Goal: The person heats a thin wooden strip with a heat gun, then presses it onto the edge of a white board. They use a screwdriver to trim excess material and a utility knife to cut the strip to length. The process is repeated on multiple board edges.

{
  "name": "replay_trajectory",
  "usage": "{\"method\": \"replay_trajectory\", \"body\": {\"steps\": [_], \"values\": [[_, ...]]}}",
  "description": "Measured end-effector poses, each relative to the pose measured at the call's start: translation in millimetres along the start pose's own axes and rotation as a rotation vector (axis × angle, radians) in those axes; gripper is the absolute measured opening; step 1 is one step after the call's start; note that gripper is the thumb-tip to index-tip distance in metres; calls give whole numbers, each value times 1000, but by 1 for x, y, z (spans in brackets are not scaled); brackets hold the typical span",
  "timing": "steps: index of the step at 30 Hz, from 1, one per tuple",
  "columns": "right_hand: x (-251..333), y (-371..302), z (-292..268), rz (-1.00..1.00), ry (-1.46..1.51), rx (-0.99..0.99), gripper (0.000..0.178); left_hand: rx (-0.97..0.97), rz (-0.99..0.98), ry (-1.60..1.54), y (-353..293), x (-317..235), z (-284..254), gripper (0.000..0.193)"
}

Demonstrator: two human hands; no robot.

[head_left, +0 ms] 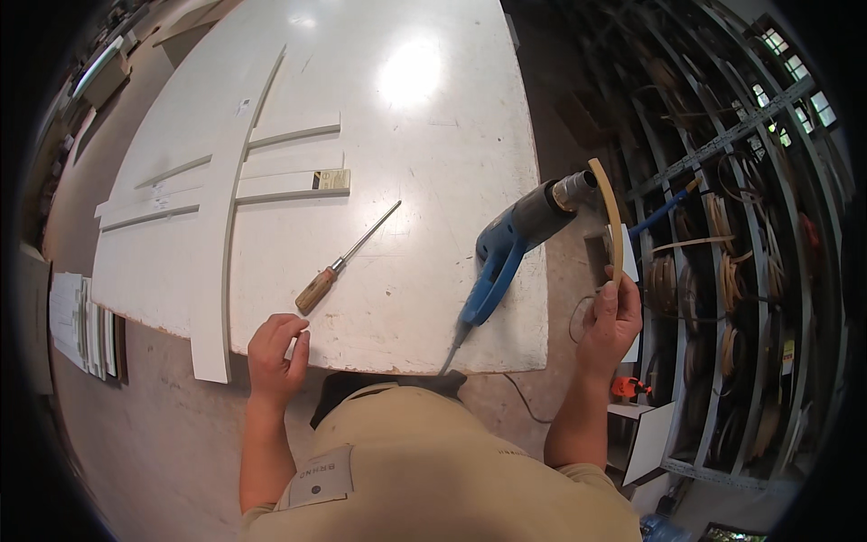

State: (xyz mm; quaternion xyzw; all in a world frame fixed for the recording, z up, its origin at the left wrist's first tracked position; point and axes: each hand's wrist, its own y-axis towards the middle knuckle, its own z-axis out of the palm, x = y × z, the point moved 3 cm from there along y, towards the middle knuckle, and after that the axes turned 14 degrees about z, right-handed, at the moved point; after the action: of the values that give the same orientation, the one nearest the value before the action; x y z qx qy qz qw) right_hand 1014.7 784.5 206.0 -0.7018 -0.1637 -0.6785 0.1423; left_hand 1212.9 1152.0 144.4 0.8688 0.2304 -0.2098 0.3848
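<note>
My right hand (pixel 611 321) pinches the lower end of a narrow, tan strip of edge banding (pixel 615 217), which stands up and bends to the left at its top. Close beside the strip's upper part is the metal nozzle of a blue heat gun (pixel 510 239), resting at the table's right side with its nozzle pointing up and right. By the front edge of the table, my left hand (pixel 278 357) has loosely bent fingers, thumb slightly apart, with nothing visible in them. A screwdriver with a wooden handle (pixel 316 291) lies just beyond it.
On the white table (pixel 433 298), a long white board (pixel 226 253) overhangs the front edge, with shorter white strips (pixel 293 185) beside it. The heat gun's cord (pixel 452 348) runs off the front edge. At right stands a metal rack (pixel 722 235) with coiled banding; stacked panels (pixel 77 316) stand at left.
</note>
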Motion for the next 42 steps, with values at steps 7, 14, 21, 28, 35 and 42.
{"method": "replay_trajectory", "body": {"steps": [7, 14, 21, 28, 35, 42], "values": [[9, -17, 8, 6, -33, -99, 32, 91, 67, -74, 6, 15, 5, 15], [18, -20, 22, -6, -63, -189, 31, 118, 122, -70, 13, 24, -18, 14], [24, -27, 24, 12, -101, -198, 32, 120, 90, -65, 1, 32, -34, 14], [29, -33, 23, 1, -210, -261, 33, 131, 109, -100, 7, 34, -37, 14], [33, -37, 19, 8, -246, -283, 33, 133, 166, -125, 12, 35, -32, 13], [41, -45, 24, 4, -269, -295, 34, 150, 138, -161, 4, 42, -25, 16]]}}
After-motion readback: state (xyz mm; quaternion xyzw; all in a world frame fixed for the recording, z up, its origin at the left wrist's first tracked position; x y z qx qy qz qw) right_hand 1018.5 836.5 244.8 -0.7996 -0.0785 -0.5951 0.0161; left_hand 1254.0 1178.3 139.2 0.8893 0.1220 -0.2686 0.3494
